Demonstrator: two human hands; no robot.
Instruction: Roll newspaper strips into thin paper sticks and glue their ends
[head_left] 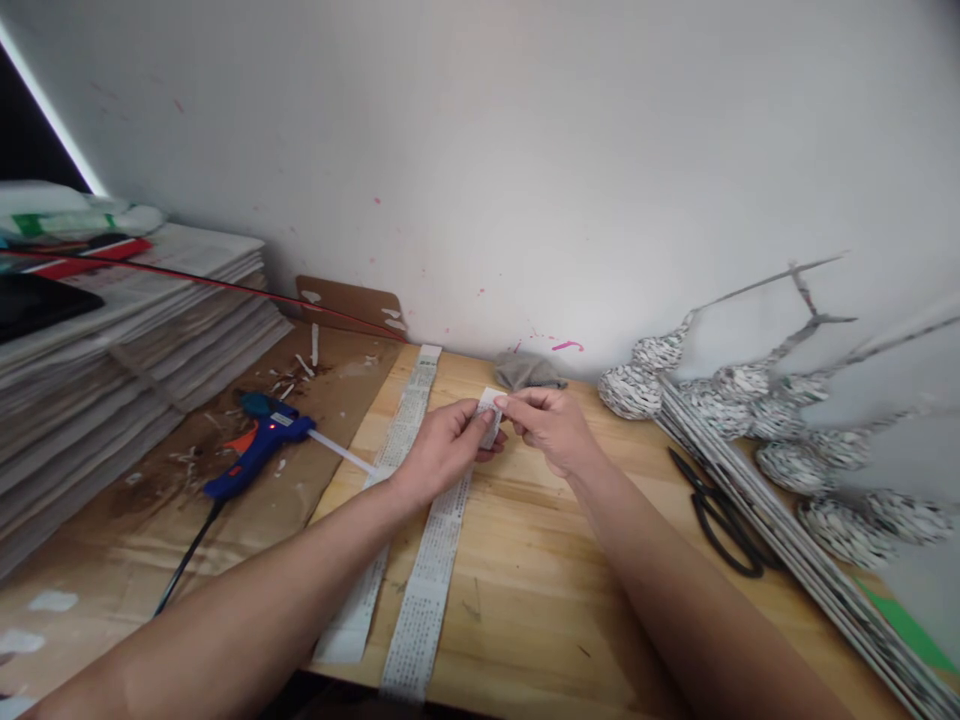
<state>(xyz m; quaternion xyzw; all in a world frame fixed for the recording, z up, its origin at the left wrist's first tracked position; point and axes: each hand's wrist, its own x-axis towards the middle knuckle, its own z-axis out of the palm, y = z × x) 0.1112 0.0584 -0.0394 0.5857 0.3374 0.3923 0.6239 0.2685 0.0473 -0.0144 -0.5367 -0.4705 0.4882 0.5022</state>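
Note:
Between both hands is the far end of a long newspaper strip [424, 600], raised above the wooden table. My left hand [450, 445] is closed round it, thumb on top of the paper. The fingertips of my right hand [544, 420] pinch the strip's upper corner. From the hands, the strip runs down toward the table's near edge. A second newspaper strip [411, 400] lies flat to its left, partly covered by my left forearm.
A blue glue gun [262, 445] with a glue stick lies on stained cardboard [330, 370], beside stacked newspapers [150, 370]. Black scissors [720, 515], rolled paper sticks [795, 560] and several woven paper shapes [634, 390] are at right. A grey cloth [529, 371] lies against the wall.

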